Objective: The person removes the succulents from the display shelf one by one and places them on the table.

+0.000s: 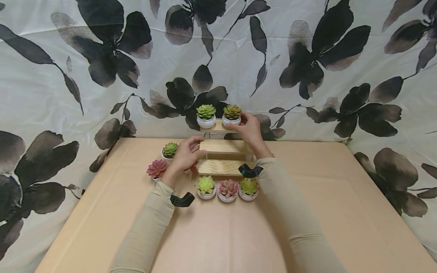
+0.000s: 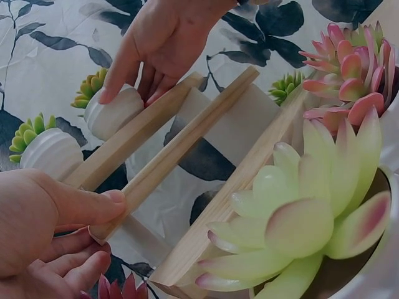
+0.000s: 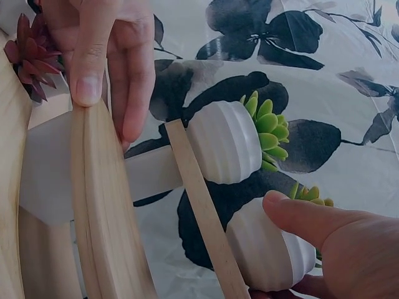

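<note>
A tiered wooden stand (image 1: 225,167) with pale plank shelves is at the back of the table. My left hand (image 1: 186,154) pinches the left end of its middle plank (image 2: 181,146), thumb above and fingers below. On the top plank (image 3: 206,212), my right hand (image 1: 250,131) grips a potted succulent (image 1: 232,113) with green, brown-tipped leaves by its white ribbed pot (image 3: 265,246). Beside it on that plank stands a green succulent (image 1: 206,115) in a similar pot. The right fingertips are partly hidden behind the pot.
In front of the stand sit a light green succulent (image 1: 206,185), a pink one (image 1: 227,189) and a yellow-green one (image 1: 249,187). Left of my left hand are a green succulent (image 1: 169,150) and a pink one (image 1: 157,168). A floral cloth (image 1: 239,68) hangs behind the table (image 1: 341,197).
</note>
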{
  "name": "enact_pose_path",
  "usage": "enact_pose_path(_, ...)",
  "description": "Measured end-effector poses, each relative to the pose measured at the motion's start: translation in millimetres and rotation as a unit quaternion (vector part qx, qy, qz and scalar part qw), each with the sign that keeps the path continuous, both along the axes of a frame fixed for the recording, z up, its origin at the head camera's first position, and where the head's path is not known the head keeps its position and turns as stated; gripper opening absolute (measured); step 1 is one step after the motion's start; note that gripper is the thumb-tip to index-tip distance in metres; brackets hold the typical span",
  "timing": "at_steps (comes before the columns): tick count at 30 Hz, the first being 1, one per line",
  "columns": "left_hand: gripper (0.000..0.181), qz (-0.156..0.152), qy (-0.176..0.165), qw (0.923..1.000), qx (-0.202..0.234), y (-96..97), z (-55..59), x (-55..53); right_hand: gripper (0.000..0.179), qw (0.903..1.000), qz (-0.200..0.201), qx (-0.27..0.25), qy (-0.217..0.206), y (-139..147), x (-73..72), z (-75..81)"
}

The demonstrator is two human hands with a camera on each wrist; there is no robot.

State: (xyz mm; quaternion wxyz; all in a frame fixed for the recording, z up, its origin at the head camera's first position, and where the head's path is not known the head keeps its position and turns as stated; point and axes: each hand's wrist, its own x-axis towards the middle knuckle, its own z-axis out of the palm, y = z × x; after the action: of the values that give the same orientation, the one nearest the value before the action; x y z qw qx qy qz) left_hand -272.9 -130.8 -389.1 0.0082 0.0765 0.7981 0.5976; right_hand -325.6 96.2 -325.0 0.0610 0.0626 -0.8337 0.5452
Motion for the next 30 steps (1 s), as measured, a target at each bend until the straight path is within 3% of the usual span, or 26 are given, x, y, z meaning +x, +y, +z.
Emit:
enact_pose_path(15, 0.050, 0.001, 0.002, 1.0000, -0.008, 1.0, 0.6, 0.3, 0.066, 0.9997, -0.015, 0.008, 0.016, 3.1, 0.0, -2.7)
enact_pose_path(30, 0.050, 0.006, -0.003, 0.9999, -0.012, 0.0, 2.0, 0.8, 0.062, 0.9995, -0.022, -0.009, 0.021, 17.0, 14.3, 0.4)
